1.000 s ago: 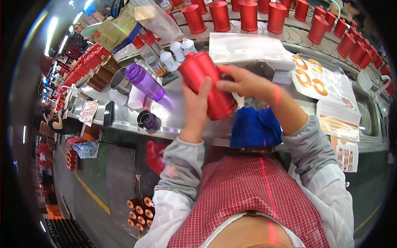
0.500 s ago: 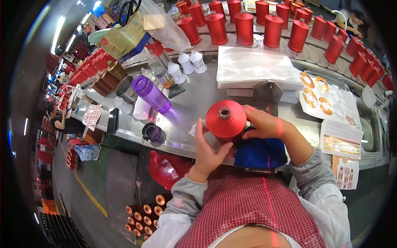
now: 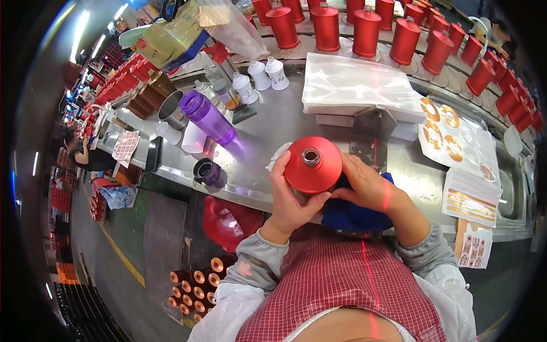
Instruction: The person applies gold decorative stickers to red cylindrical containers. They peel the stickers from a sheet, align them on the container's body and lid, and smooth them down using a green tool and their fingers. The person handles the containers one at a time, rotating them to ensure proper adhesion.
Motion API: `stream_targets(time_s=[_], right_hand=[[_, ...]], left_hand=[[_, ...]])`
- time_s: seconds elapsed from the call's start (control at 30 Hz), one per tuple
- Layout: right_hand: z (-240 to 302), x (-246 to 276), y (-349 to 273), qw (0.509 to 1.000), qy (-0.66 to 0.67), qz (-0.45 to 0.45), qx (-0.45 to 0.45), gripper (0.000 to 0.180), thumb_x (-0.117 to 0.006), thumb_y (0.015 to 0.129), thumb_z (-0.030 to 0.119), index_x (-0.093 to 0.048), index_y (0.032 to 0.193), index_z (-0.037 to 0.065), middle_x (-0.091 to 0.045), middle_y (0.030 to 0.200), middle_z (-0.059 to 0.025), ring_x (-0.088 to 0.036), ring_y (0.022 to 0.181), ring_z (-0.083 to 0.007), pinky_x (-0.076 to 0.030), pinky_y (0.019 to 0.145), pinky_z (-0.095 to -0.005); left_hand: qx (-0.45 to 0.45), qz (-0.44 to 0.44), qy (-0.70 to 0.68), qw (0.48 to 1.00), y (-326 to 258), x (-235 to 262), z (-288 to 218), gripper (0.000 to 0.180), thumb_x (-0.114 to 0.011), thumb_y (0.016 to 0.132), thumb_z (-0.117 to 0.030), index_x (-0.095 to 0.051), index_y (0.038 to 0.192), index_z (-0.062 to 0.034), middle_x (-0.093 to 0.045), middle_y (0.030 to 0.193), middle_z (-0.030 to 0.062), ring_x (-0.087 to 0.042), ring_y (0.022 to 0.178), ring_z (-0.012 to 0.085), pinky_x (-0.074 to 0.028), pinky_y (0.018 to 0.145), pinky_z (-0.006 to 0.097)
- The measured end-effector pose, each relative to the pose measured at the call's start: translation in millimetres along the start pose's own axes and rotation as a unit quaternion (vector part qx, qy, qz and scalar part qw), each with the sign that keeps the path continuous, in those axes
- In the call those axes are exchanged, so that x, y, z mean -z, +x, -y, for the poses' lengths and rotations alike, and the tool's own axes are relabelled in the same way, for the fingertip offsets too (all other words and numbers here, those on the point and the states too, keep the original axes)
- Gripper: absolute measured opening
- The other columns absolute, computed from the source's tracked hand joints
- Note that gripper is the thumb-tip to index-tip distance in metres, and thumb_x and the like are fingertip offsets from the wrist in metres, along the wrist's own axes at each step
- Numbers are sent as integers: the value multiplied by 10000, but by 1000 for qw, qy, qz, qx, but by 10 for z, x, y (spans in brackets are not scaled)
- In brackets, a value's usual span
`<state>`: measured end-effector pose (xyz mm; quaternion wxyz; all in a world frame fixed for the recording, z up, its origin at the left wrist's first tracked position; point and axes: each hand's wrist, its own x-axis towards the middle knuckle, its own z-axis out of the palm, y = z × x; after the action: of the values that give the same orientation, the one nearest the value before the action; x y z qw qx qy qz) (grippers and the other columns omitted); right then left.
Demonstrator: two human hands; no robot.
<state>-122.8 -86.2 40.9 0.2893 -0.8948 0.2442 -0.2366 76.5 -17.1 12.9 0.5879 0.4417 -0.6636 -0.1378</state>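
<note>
Between my two hands is a red cylindrical bottle [image 3: 312, 171] with a clear glass mouth at its top, held upright above the near edge of the metal bench. The fingers of my left hand [image 3: 289, 200] wrap its left side, thumb across the front. My right hand [image 3: 369, 185] grips the right side, its fingertips partly hidden behind the bottle. Below my right hand lies a blue cloth [image 3: 356, 214]. A crumpled white tissue [image 3: 278, 155] shows just beyond my left fingers. The bottle's underside is hidden.
Red bottles [image 3: 364, 34] line the conveyor at the back. A stack of clear-wrapped sheets [image 3: 356, 85] lies ahead, gold decal sheets [image 3: 478, 142] to the right. A purple bottle [image 3: 208, 118], its dark cap [image 3: 209, 172] and white bottles [image 3: 245, 88] stand left. Another person [image 3: 85, 154] sits far left.
My left fingers have closed in around the red bottle, and my right hand has settled nearer its front. The whole view has shifted slightly; conveyor bottles appear moved to the right.
</note>
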Motion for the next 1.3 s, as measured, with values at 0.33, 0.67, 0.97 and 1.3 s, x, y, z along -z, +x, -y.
stream_targets(time_s=[0.33,0.67,0.97,1.3], right_hand=[[85,313,-292,999,-25,-13,-19,606,-625,798,-49,-434,1366,38,-477,1308,-204,-493,1185,-378,-461,959,-412],[-129,780,-926,987,-39,-134,-82,400,-476,728,-169,-621,1058,5,-519,1296,-209,-493,1219,-378,-414,1010,-401],[-1579,1740,-2088,820,-325,-100,-460,352,-507,787,-68,-698,1056,52,-603,1115,-208,-591,1030,-356,-489,901,-385],[-3319,2689,-1554,778,-388,-12,-494,343,-576,863,237,-660,1176,128,-600,1136,-211,-564,1082,-368,-456,937,-413]], left_hand=[[135,31,-247,959,107,96,-131,1151,-803,751,-380,3,1475,10,-361,1398,202,-439,1275,288,-339,1074,417],[136,19,-142,980,135,63,-176,1088,-750,744,-490,-121,1476,12,-299,1417,174,-382,1310,314,-372,1070,448],[158,-64,-115,979,233,-73,-271,772,-556,855,-491,-316,1416,-18,-402,1362,159,-465,1229,321,-392,1033,444],[187,-82,-74,976,198,-70,-282,816,-532,822,-526,-312,1414,-9,-396,1376,186,-433,1261,340,-379,1046,464]])
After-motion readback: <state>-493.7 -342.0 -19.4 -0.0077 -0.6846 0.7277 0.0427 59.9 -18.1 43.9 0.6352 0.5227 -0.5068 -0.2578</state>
